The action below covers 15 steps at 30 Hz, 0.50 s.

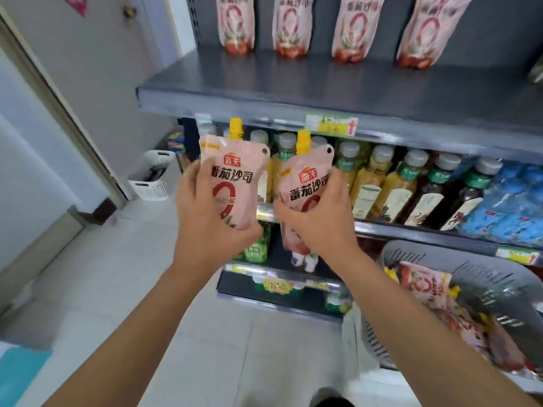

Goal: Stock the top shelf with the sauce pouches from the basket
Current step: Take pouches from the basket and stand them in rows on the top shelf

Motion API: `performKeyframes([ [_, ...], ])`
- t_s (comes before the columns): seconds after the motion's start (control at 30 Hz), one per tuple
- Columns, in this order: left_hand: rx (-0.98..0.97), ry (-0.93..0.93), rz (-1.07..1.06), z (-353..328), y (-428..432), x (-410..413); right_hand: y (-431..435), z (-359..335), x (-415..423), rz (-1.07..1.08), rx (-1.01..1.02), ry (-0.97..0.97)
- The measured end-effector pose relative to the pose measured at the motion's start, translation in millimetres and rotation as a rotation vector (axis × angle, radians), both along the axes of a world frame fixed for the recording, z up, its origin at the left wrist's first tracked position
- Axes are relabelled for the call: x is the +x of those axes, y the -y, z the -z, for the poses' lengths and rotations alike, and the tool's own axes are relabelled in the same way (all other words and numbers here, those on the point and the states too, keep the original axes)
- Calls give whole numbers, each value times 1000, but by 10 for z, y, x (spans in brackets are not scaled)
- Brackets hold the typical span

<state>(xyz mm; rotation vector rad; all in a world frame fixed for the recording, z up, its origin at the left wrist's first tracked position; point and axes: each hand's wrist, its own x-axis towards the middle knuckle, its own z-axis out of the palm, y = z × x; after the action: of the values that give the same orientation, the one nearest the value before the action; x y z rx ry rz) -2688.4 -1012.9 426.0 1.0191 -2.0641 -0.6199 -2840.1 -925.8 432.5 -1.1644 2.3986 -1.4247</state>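
Top shelf (293,92): four tomato sauce pouches (289,27) stood upright in row along back, front edge bare. Grey basket (476,268) seen at lower right below shelf edge, more pouches lying inside. Bottled drinks (390,186) lined on shelf beneath. Left hand (205,218) closed around one pouch (232,174), yellow cap up, held just under top shelf's front edge. Right hand (320,218) closed around second pouch (305,183), tilted slightly, just beside first.
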Motion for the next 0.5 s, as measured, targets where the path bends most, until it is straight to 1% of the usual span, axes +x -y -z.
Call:
performKeyframes([
  [0.1,-47,-134,-3,-266,287,91,322,-353,49,-20,-65,30],
  [0.2,-68,-196,4,-521,586,23,638,-645,-11,-31,-183,100],
  [0.37,-55,-226,26,-899,1284,-375,1148,-1008,-308,-14,-367,212],
  [0.5,-58,-336,47,-1230,1930,-848,1656,-1263,-622,17,-500,260],
])
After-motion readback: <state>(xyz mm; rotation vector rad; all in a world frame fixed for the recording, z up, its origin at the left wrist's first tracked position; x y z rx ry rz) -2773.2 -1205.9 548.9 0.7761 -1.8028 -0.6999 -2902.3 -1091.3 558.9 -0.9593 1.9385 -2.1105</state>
